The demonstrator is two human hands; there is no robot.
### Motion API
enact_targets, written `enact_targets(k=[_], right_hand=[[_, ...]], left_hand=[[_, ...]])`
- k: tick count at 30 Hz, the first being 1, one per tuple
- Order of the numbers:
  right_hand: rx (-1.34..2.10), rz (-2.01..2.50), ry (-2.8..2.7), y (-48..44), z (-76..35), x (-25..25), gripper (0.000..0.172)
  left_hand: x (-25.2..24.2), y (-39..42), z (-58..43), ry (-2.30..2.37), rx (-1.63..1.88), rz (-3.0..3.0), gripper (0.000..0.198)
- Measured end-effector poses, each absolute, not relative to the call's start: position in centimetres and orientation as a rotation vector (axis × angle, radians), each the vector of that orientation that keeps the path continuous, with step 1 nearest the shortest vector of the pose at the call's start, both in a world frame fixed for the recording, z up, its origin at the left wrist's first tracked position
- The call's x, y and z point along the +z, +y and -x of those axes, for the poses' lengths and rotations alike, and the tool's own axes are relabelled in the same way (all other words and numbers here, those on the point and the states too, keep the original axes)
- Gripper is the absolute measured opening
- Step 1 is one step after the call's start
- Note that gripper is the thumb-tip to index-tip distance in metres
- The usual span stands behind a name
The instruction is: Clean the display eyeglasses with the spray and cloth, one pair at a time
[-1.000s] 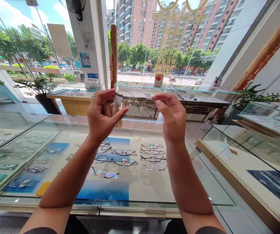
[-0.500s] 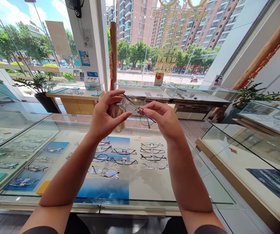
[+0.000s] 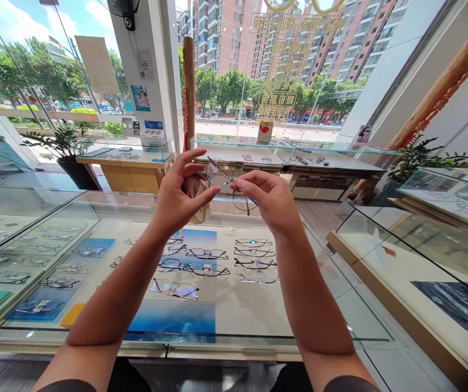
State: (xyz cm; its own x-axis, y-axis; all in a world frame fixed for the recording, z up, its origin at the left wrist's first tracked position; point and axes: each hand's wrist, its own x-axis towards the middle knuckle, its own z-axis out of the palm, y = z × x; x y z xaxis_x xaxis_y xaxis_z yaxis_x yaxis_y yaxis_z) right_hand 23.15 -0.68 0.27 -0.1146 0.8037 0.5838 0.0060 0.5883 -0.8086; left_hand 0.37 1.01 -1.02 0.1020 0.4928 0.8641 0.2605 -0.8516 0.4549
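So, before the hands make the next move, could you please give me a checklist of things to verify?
1. Right hand pinching the thin, dark-rimmed, round eyeglasses: ok, near their middle.
2. Left hand touching the eyeglasses: cannot tell; it curves close beside them.
3. Eyeglasses raised off the long, clear glass display case: ok.
4. Full view of the eyeglasses: not ok; the right hand covers part.
5. Eyeglasses fully folded: cannot tell.

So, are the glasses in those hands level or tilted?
Tilted: on the glasses held by the right hand, the lens nearer the left hand sits higher than the other.
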Motion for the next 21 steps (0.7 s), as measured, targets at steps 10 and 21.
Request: enact_targets(k=[10, 21], right_hand=[[0.028, 0.699, -1.532, -1.7, -21.5, -0.1, 0.015], [-0.300, 0.820, -1.737, -1.7, -19.5, -1.7, 0.010]], left_hand=[[-1.0, -0.6, -2.7, 0.849, 1.812, -1.985, 0.035], [-1.9, 0.9, -2.3, 0.884, 1.750, -1.838, 0.035]])
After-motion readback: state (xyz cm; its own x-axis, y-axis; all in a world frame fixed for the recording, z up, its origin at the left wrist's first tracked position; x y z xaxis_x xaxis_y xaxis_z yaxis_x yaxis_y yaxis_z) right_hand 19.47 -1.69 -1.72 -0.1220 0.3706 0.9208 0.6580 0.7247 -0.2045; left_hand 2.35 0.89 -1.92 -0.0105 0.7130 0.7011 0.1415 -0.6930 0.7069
